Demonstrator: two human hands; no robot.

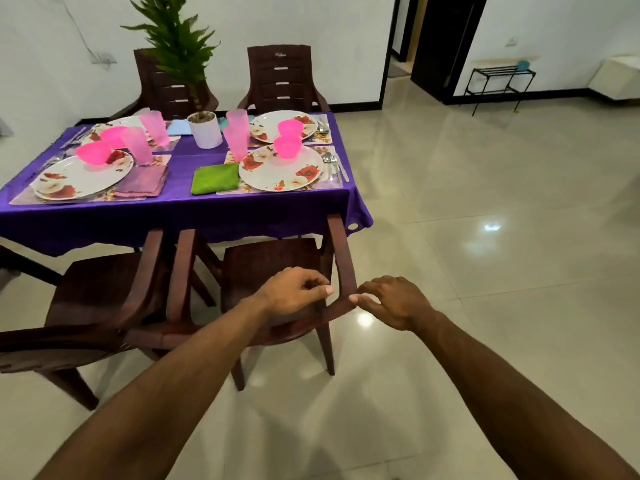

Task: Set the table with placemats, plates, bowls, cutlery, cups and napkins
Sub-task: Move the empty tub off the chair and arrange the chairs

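Purple cloth covers the tabletop (194, 206); 4 plates, bowls, cups, cutlery and napkins sit laid there. Left hand (294, 292) grips the chair (273, 268) back; right hand (391, 301) rests on it, fingers loosely bent. Risk: shoving the chair could snag the overhanging cloth, toppling cups (237, 142).

we see a table (194, 209) under a purple cloth (104, 220); on it lie four placemats with floral plates, a white plant pot (205, 129) at centre, a green napkin (215, 178) at its six o'clock.
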